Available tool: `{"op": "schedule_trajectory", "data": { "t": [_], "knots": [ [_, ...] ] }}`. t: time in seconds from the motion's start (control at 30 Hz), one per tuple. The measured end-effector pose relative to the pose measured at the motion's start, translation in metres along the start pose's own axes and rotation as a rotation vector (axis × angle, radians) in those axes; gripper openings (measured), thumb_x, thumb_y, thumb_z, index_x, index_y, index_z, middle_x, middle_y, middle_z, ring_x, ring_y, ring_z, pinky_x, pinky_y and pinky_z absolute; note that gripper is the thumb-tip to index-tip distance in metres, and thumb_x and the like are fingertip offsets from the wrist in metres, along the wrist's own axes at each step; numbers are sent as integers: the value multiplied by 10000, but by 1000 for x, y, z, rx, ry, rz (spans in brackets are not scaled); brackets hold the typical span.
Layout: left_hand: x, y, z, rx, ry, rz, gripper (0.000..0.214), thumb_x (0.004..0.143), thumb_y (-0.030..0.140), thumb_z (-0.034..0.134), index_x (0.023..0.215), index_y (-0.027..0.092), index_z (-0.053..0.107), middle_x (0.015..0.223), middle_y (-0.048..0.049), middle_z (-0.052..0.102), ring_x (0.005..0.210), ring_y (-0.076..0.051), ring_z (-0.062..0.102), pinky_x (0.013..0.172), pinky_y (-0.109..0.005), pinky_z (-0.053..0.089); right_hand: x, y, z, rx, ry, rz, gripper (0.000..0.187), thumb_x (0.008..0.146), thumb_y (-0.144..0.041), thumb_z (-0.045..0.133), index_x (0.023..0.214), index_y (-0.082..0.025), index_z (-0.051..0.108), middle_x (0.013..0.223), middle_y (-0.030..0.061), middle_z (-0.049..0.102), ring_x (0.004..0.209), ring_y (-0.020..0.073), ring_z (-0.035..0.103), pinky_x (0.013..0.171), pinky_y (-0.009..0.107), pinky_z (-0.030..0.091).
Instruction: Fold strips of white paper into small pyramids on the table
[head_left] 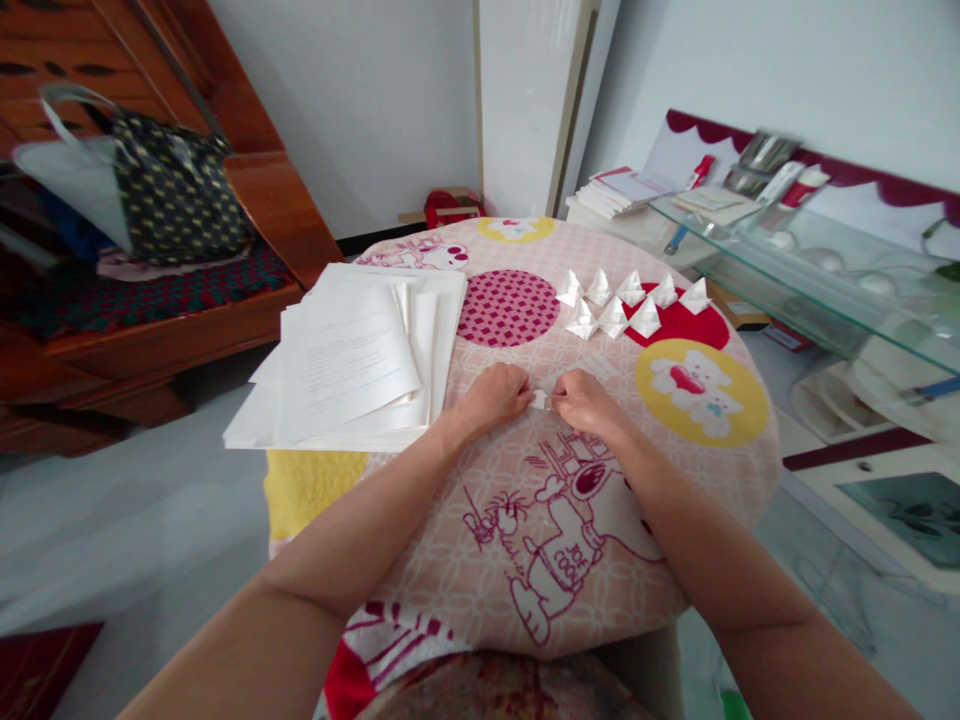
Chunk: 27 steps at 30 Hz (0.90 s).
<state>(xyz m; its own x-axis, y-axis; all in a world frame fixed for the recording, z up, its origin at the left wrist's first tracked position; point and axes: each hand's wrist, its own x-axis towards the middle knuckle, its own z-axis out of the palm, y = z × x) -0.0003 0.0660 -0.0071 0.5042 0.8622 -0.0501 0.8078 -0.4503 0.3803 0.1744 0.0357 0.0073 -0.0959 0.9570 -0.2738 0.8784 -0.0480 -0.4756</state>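
Over the middle of the cloth-covered table [480, 560], my left hand [496, 392] and my right hand [583, 400] face each other. Between them is a small piece of folded white paper [540, 399], pinched at its two sides by my closed fingers. Most of the paper is hidden by the fingertips, so its exact shape cannot be made out. Beyond my right hand, several small pointed folded-paper pieces [613, 317] stand in two rows. Left of my left hand lies a stack of white paper sheets [352, 350], some with printed lines on them.
A glass shelf [810, 285] with bottles and metal cups borders the table at the right. Books [619, 190] are piled behind the far right edge. At the left, a wooden bench [259, 210] holds a dark patterned bag [176, 190].
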Motion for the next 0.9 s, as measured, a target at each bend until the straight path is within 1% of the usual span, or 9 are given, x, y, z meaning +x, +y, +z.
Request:
{"op": "schedule_trajectory", "data": {
  "t": [0.13, 0.2, 0.27, 0.4, 0.47, 0.6, 0.7, 0.8, 0.9],
  "knots": [
    [-4, -2, 0, -111, 44, 5, 112, 883, 183, 649, 932, 160, 747, 837, -52, 734, 771, -168, 634, 748, -267, 476, -3, -5, -2, -58, 35, -3, 228, 863, -182, 620, 640, -171, 667, 578, 71, 639, 679, 195, 662, 575, 251, 388],
    [-6, -1, 0, -149, 63, 0, 117, 869, 155, 649, 929, 159, 750, 858, -50, 740, 776, -159, 640, 749, -262, 482, -3, -4, -1, -76, 69, -9, 186, 861, -197, 639, 686, -169, 693, 634, 77, 670, 713, 197, 661, 586, 252, 388],
    [-6, 1, 0, -162, 70, -27, 103, 869, 174, 665, 911, 155, 757, 858, -55, 745, 772, -160, 644, 741, -263, 484, -2, -2, 0, -77, 85, -6, 160, 859, -216, 653, 714, -172, 704, 648, 70, 675, 714, 191, 650, 582, 250, 381],
    [-4, 9, -1, -141, 59, -110, 134, 868, 273, 719, 900, 154, 773, 845, -73, 755, 764, -177, 646, 716, -277, 478, -1, 1, 1, -73, 90, -19, 147, 840, -193, 659, 696, -176, 687, 637, 56, 662, 679, 175, 625, 571, 248, 370],
    [-2, 12, -3, -136, 47, -129, 149, 869, 283, 720, 898, 151, 782, 855, -81, 761, 772, -184, 651, 714, -282, 472, -2, 0, -1, -46, 85, -18, 158, 840, -187, 666, 683, -175, 670, 613, 44, 645, 645, 165, 615, 564, 244, 373],
    [-1, 11, -6, -169, 35, -117, 160, 882, 257, 690, 870, 131, 788, 814, -76, 756, 742, -176, 645, 699, -281, 460, -7, -2, -7, 86, 25, 25, 207, 864, -217, 689, 672, -176, 622, 525, -5, 574, 504, 127, 561, 503, 227, 365],
    [-1, 9, -5, -226, 45, -88, 142, 875, 210, 673, 857, 124, 784, 777, -59, 747, 711, -159, 639, 680, -265, 453, -11, -3, -11, 185, -37, 42, 203, 879, -218, 686, 699, -177, 602, 507, -30, 555, 418, 108, 520, 443, 220, 349],
    [-2, 7, -2, -293, 73, -70, 118, 854, 168, 675, 869, 119, 782, 772, -50, 745, 701, -147, 636, 669, -250, 450, -11, -2, -13, 217, -44, 32, 201, 873, -199, 694, 702, -174, 592, 511, -33, 562, 396, 100, 511, 418, 213, 346],
    [-3, 6, 1, -374, 80, -82, 109, 827, 160, 695, 878, 114, 780, 753, -42, 739, 678, -140, 624, 651, -245, 443, -11, -1, -12, 224, -42, 26, 208, 875, -189, 695, 696, -171, 591, 496, -38, 554, 383, 93, 501, 406, 207, 340]
  ]
}}
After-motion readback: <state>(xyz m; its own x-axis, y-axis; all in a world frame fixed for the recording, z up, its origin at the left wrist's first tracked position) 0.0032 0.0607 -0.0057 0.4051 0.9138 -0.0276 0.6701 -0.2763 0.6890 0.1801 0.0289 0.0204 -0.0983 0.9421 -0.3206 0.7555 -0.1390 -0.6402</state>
